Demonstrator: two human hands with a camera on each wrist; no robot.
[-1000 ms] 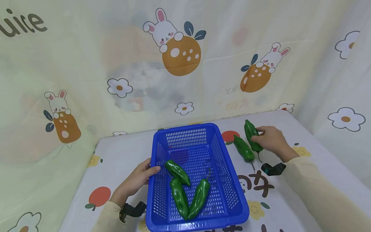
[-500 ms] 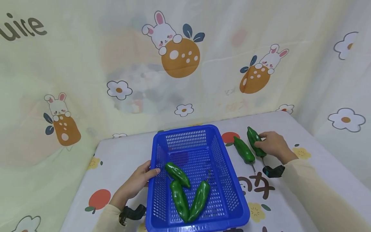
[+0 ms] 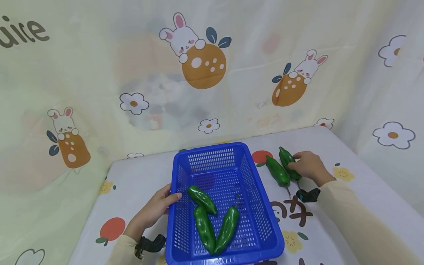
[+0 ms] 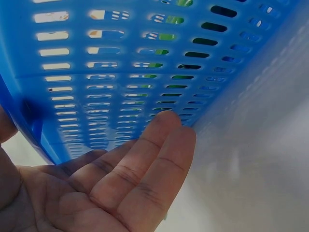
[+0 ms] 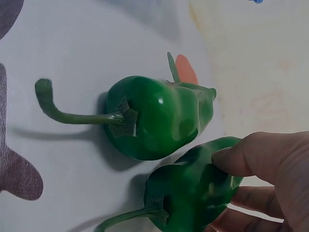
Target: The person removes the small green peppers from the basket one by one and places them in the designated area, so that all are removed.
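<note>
This is a makeshift, screened-off tabletop booth; the pictures do not show whether it stands in a home, a studio or a lab. Pale sheets [image 3: 251, 22] printed with cartoon rabbits [image 3: 183, 38], orange fruit [image 3: 205, 73] and white flowers [image 3: 393, 135] hang close behind and at both sides, with faint, blurred shapes [image 3: 172, 99] showing through. A white tablecloth [image 3: 142, 176] bears similar playful prints and brown lettering [image 3: 302, 213].

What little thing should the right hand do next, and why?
I'd guess the right hand should ease its grip on the held pepper: it seems to be down on the table, lined up beside a second pepper, while three others lie in the blue basket.
</note>
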